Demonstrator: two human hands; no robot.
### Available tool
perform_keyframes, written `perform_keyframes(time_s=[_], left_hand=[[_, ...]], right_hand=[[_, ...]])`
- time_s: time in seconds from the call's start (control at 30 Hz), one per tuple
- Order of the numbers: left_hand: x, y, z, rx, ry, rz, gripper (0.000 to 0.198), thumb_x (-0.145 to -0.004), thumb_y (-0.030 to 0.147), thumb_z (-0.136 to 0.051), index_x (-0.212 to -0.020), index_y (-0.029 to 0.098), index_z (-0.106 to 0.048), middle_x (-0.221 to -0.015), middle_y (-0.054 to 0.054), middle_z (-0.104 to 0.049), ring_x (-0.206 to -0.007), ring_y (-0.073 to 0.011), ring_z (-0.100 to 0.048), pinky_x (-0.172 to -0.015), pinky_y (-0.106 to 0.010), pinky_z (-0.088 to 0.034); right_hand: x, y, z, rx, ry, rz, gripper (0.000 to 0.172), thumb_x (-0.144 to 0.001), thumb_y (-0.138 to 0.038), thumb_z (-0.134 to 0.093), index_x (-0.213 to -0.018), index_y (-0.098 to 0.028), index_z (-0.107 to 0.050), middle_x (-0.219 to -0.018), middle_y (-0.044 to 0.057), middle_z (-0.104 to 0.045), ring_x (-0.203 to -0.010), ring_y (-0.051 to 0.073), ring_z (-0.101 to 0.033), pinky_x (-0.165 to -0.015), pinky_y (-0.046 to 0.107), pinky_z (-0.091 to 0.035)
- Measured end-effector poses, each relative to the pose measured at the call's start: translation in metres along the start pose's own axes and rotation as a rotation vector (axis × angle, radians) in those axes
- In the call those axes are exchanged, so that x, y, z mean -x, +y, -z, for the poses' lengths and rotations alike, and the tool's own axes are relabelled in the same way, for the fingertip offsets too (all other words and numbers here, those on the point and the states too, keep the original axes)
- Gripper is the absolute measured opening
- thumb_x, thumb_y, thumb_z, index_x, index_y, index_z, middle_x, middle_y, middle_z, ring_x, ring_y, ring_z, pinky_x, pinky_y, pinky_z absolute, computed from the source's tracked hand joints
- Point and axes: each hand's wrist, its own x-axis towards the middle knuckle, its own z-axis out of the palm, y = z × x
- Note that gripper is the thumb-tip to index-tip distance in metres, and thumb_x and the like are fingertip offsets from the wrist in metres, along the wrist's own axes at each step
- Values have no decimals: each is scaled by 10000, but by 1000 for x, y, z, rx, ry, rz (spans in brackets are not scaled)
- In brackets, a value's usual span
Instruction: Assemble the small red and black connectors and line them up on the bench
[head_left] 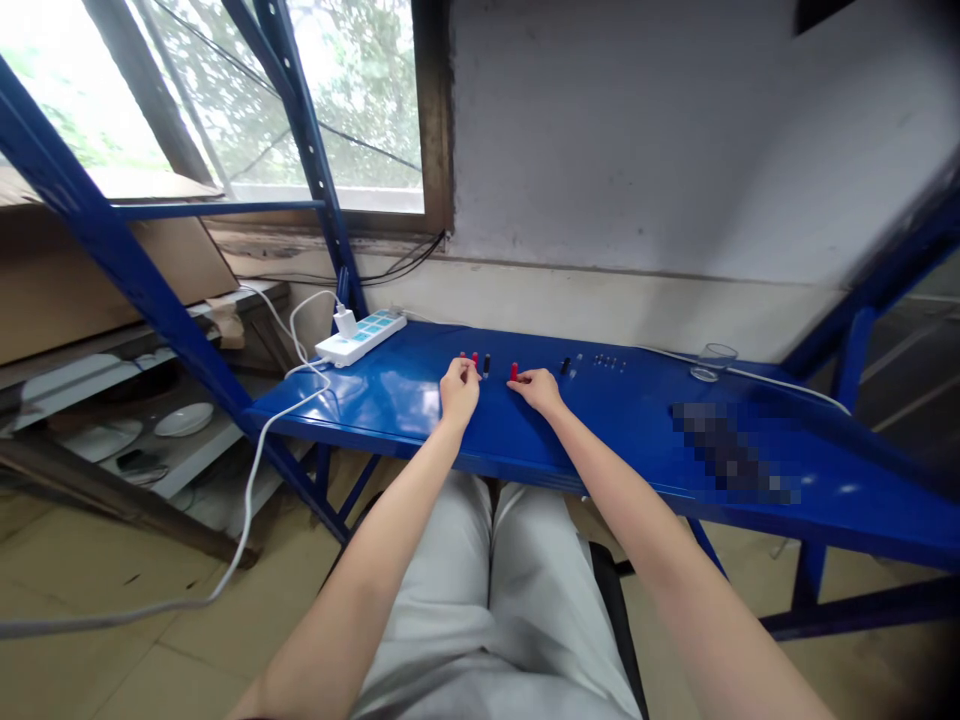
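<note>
Both of my hands are over the blue table [397,400]. My left hand [459,388] is closed in a pinch, fingertips at the tabletop; what lies between them is too small to make out. Just beyond its fingers stand small red cylinders [475,359], partly hidden by the hand, and a small black cylinder [487,364]. My right hand [540,388] pinches another small red cylinder [514,371], which is upright between thumb and fingers. Farther right are small black pieces [565,366], clear pieces [576,366] and a group of several tiny pieces [609,363].
A white power strip [360,338] with a plugged-in charger lies at the table's left end, its cable [259,470] hanging down. To the right are a clear glass [712,362], a thin white cable [795,385] and a dark blurred-out object [731,450]. Blue metal posts [300,110] frame the table.
</note>
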Motion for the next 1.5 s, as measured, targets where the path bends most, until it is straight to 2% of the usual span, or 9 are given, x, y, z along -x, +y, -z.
perform_keyframes(time_s=[0.13,0.33,0.63,0.8,0.97,1.1,1.23,1.37,1.5], left_hand=[[4,5,0,12,2,9,110,-829,212,-422,-794,189,-524,-670,2,-621,-650,-112,-588,-679,-218,-432],[4,3,-1,28,-21,16,111,-827,222,-427,-805,188,-530,-675,-1,-623,-641,-112,-591,-667,-220,-440],[4,2,-2,51,-25,6,100,-830,240,-442,-802,186,-521,-658,-4,-613,-639,-114,-595,-660,-217,-445],[6,4,-2,32,-36,-1,105,-832,244,-440,-821,184,-526,-680,-5,-621,-643,-110,-596,-672,-217,-445],[9,4,-5,-10,-89,-56,114,-834,226,-431,-850,191,-538,-674,-2,-612,-644,-115,-594,-656,-217,-435],[13,6,-8,-50,-162,-142,113,-833,222,-434,-847,201,-544,-682,2,-605,-654,-115,-587,-650,-216,-429],[15,8,-9,-97,-188,-173,117,-835,232,-432,-832,206,-546,-668,9,-595,-651,-114,-576,-662,-218,-427],[15,9,-8,-106,-202,-176,123,-840,238,-424,-834,207,-543,-666,11,-591,-642,-112,-569,-663,-216,-421],[15,9,-8,-122,-217,-201,139,-850,247,-410,-839,203,-542,-668,7,-585,-631,-111,-555,-647,-214,-416]], right_hand=[[-7,-12,-8,12,1,-72,236,-718,-387,-637,-864,-223,-725,-889,47,-708,-873,203,-636,-758,287,-440],[-10,-23,-12,55,9,-77,243,-724,-417,-625,-865,-247,-727,-911,45,-709,-939,226,-624,-872,355,-395],[-12,-22,-9,122,-49,-35,308,-701,-433,-647,-929,-233,-702,-920,40,-696,-928,216,-620,-824,334,-419],[-8,-11,7,157,-104,77,311,-749,-366,-615,-983,-173,-681,-896,73,-693,-872,197,-633,-760,287,-455],[-6,13,42,151,-152,159,140,-749,-226,-593,-805,-179,-712,-845,59,-705,-804,173,-645,-732,249,-472],[-16,42,73,285,-197,-76,146,-722,-218,-600,-609,-159,-671,-620,54,-665,-650,170,-634,-649,256,-473],[-30,67,87,404,-184,-310,224,-681,-357,-663,-638,-137,-649,-675,94,-658,-676,203,-634,-646,305,-479],[-37,74,79,394,-70,-343,381,-617,-459,-704,-820,-143,-641,-856,118,-655,-860,247,-620,-714,353,-474],[-38,65,62,302,-13,-372,394,-640,-487,-679,-838,-150,-625,-857,127,-642,-899,282,-605,-776,425,-444]])
